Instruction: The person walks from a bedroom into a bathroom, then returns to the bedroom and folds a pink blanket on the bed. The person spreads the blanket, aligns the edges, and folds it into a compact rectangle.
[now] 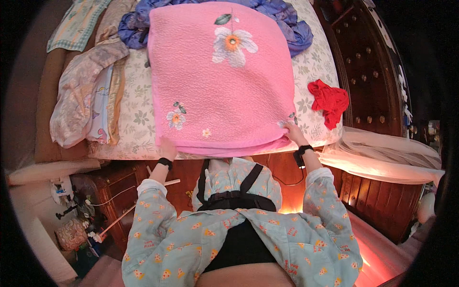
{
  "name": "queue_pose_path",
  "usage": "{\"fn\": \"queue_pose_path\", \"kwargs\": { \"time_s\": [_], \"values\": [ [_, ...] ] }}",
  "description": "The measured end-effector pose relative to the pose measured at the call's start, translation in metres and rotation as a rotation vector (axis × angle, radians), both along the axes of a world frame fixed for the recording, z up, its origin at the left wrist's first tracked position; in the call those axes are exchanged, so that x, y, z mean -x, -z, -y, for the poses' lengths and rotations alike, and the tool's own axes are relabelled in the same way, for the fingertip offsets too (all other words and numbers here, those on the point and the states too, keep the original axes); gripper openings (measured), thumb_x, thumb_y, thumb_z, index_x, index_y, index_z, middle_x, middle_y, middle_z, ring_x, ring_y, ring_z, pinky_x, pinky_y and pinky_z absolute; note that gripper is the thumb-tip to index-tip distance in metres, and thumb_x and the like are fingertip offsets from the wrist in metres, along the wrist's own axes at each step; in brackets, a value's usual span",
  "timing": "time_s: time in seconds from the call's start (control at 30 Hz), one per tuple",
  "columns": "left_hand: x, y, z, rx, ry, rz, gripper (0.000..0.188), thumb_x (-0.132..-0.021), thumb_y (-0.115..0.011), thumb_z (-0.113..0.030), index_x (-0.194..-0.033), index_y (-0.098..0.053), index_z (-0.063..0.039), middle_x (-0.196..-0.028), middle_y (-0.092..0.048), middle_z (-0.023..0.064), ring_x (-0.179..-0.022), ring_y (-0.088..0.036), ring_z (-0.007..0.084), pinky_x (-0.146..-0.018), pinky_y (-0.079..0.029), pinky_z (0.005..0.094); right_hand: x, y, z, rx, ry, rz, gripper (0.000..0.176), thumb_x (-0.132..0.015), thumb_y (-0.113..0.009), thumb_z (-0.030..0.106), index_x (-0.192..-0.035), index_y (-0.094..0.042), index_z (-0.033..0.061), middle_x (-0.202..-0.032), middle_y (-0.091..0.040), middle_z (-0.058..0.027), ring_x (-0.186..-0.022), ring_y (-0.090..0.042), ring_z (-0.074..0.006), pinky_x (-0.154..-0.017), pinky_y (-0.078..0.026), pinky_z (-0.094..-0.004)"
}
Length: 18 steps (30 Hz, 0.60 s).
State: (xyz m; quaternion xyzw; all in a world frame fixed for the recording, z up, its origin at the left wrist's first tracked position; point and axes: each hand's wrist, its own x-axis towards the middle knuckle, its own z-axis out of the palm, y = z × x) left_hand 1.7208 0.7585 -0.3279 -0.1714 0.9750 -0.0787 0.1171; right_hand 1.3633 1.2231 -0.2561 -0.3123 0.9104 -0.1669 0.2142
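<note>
A pink quilted blanket [222, 93] with printed white flowers lies folded in layers on the bed, its near edge along the mattress front. At its near right corner, my right hand [294, 135] pinches the edge between thumb and fingers. My left hand [168, 148], somewhat blurred, is at the near left corner; whether its fingers close on the cloth cannot be made out. Beneath the blanket is a white leaf-print sheet [138, 98] on the mattress. Each wrist wears a black band, and a small device hangs at the right one.
A crumpled blue-purple cover [301, 36] lies behind the blanket. Red cloth [329, 102] is at the right, pillows [84, 93] at the left. A dark wooden headboard-like panel [365, 64] stands right. Sheer netting [380, 156] drapes nearby; a wooden cabinet [111, 183] stands near left.
</note>
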Motion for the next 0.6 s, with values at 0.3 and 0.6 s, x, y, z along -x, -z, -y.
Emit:
{"fn": "queue_pose_path", "kwargs": {
  "time_s": [0.3,0.6],
  "values": [
    [0.21,-0.047,-0.274,-0.454,0.33,-0.187,0.075,-0.07,-0.061,-0.025,-0.134,-0.03,-0.003,-0.129,-0.038,0.0224,-0.119,-0.036,0.0394,-0.096,-0.03,0.0509,0.043,-0.012,0.045,-0.352,0.074,0.17,0.061,-0.077,-0.049,0.055,-0.099,-0.062,-0.0002,-0.096,-0.061,-0.0248,-0.093,-0.059,-0.0381,-0.08,-0.046,-0.043],
    [0.224,0.001,-0.25,-0.576,0.743,-0.469,0.049,-0.076,-0.054,-0.029,-0.12,-0.052,-0.008,-0.14,-0.026,0.0184,-0.129,-0.025,0.0385,-0.102,-0.022,0.0574,-0.013,-0.003,0.04,-0.213,0.15,-0.501,0.049,-0.062,-0.07,0.029,-0.1,-0.051,0.0044,-0.086,-0.057,-0.0132,-0.08,-0.057,-0.0275,-0.079,-0.043,-0.0416]
  ]
}}
